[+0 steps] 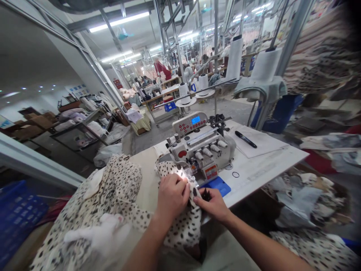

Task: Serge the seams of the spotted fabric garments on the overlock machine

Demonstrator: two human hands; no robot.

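Bright overhead strip lights (119, 22); glare on spotted fabric (169, 168); edges curved, blurred.

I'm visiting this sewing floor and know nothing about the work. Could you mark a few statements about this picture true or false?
1. The left hand and right hand both touch the spotted fabric. True.
2. The marker lies on top of the sewing machine. False: it lies on a sheet of paper beside the machine.
3. The machine's display glows blue. True.
4. The left hand holds scissors. False: it rests on the fabric, and no scissors show in it.
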